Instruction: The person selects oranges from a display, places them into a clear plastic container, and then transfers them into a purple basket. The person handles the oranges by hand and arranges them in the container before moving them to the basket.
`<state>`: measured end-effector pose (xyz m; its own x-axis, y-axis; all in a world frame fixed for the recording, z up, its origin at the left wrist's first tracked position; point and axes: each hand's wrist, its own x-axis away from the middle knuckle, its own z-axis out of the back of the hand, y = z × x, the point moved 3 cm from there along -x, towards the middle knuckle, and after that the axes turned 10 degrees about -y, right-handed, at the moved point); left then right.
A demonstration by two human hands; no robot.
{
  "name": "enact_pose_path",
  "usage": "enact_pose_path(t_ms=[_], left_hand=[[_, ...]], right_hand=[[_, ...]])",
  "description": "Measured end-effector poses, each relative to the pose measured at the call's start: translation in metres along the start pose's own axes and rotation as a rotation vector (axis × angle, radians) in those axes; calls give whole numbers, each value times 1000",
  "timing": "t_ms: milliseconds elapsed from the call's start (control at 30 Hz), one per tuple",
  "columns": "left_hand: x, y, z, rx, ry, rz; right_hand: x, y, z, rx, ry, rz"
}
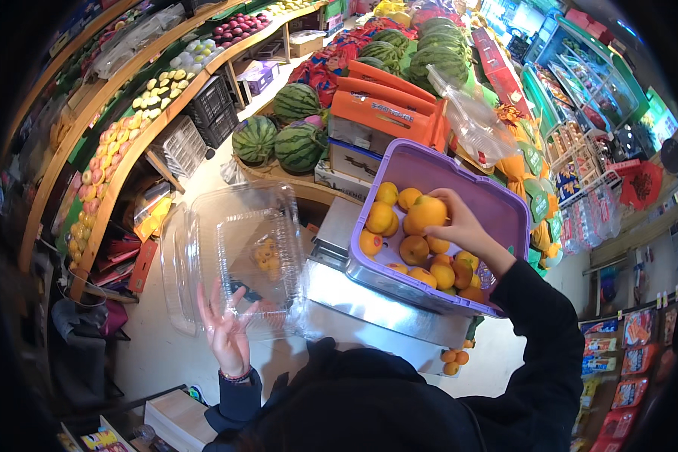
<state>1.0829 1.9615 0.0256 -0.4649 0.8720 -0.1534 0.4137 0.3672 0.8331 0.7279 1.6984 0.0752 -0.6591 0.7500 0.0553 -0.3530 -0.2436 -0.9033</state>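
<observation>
My left hand [229,330] supports a clear plastic clamshell container [254,209] from its near side, fingers spread against it. The container's lid [175,271] hangs open on the left. Small orange shapes show through the clear plastic; whether they are inside or behind it I cannot tell. My right hand [457,223] grips a round orange-yellow fruit [426,214] above a purple plastic basket [446,158]. Several similar fruits [442,275] lie in that basket, one bearing a sticker. The basket rests on a shiny metal surface [344,288].
Beyond the basket are orange bags [378,101], cardboard boxes [350,161], watermelons [299,147] and more clear containers [474,116]. Wooden fruit shelves [130,152] curve along the left, with black crates [212,107] beneath. Packaged goods [635,361] hang at right.
</observation>
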Motion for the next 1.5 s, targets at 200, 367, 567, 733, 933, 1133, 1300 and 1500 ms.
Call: enact_pose_path(t_ms=[200,367,567,733,933,1133,1300,1500], left_hand=[[-6,-17,-21,-10,-127,-21],[0,-33,-29,-115,-204,-176],[13,-35,-47,-98,-76,-126],[20,-31,-46,35,-117,-62],[19,-25,-43,-240,-199,-137],[21,-23,-49,-13,-65,6],[17,-32,-48,-8,-133,-6],[17,-29,-53,-15,-139,23]], right_hand=[[42,-93,-38,-1079,-166,-7],[26,-163,-123,-499,-251,143],[-3,-168,-212,371,-230,219],[-3,-158,-214,263,-497,209],[3,-166,-217,224,-493,104],[1,-155,-215,246,-413,284],[-6,-146,-207,189,-411,412],[3,-144,-214,67,-355,313]])
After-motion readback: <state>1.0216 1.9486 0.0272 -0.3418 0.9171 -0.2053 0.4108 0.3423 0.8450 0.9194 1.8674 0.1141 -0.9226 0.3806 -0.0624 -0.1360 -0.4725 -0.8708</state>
